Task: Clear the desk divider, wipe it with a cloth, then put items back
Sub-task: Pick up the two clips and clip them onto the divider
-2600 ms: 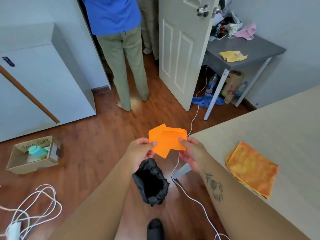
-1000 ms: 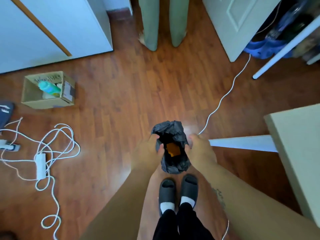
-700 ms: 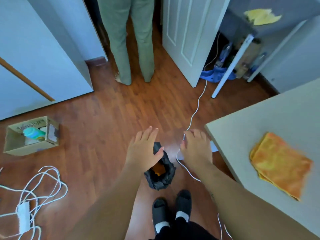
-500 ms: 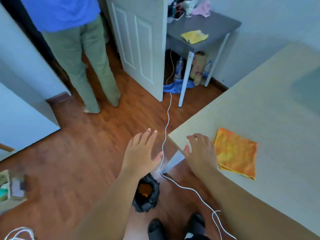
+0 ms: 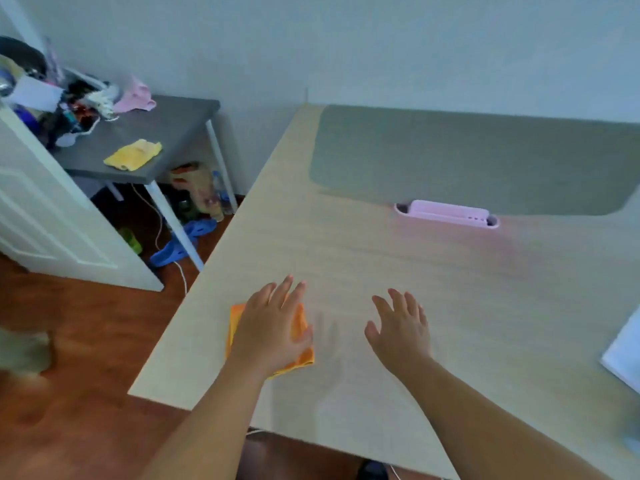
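Note:
A grey-green desk divider (image 5: 467, 161) stands along the far edge of the light wooden desk (image 5: 381, 258). A pink holder (image 5: 446, 213) sits at its foot. An orange cloth (image 5: 301, 327) lies folded near the desk's left edge. My left hand (image 5: 273, 327) hovers flat over the cloth, fingers spread, covering most of it; whether it touches the cloth is unclear. My right hand (image 5: 398, 327) is open over bare desk to the right of the cloth, holding nothing.
A white sheet or object (image 5: 623, 351) lies at the desk's right edge. A small grey side table (image 5: 162, 133) at the left holds a yellow cloth (image 5: 133, 154), a pink cloth and clutter. A white door (image 5: 41, 209) stands open beside it, with bottles and blue slippers under the table.
The orange paper went into the black bag on the floor and both hands let go. My view swung up from the floor to the desk; my left hand now sits over the orange cloth.

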Demonstrator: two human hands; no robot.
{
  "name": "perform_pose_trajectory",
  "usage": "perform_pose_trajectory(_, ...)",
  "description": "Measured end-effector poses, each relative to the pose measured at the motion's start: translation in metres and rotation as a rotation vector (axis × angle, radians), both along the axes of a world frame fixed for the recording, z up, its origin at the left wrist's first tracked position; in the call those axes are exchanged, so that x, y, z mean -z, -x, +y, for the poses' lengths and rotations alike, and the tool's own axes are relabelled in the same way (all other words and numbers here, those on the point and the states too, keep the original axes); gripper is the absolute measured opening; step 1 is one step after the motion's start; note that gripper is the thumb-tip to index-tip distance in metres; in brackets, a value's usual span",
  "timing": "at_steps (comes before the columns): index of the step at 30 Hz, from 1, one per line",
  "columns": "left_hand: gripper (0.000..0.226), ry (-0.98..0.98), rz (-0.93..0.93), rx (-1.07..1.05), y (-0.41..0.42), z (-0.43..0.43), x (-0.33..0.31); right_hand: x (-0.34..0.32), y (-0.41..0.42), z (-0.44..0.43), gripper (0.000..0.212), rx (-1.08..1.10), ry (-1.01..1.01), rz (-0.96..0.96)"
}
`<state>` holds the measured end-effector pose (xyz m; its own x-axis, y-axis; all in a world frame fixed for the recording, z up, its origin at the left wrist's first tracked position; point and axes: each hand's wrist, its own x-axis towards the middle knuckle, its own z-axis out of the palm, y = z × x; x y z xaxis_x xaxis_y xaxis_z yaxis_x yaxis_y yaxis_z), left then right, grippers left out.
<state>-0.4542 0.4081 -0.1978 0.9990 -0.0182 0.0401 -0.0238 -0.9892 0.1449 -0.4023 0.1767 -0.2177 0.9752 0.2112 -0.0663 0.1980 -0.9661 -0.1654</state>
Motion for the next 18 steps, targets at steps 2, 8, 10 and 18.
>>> perform_pose_trajectory(2, 0.075, 0.007, -0.016, 0.067, -0.025, -0.035, -0.002, -0.002, -0.008, -0.039, 0.052, 0.065, -0.016, 0.006)
perform_pose_trajectory(8, 0.078, 0.043, -0.02, 0.244, -0.078, -0.113, -0.006, -0.006, -0.019, -0.124, 0.053, 0.245, -0.038, 0.017)
perform_pose_trajectory(10, 0.078, 0.048, -0.006, 0.298, -0.087, -0.132, -0.005, -0.006, -0.017, -0.145, 0.052, 0.299, -0.03, 0.022)
perform_pose_trajectory(18, 0.081, 0.078, 0.056, 0.585, -0.121, -0.201, 0.007, -0.008, 0.008, -0.192, 0.053, 0.575, -0.052, 0.032)
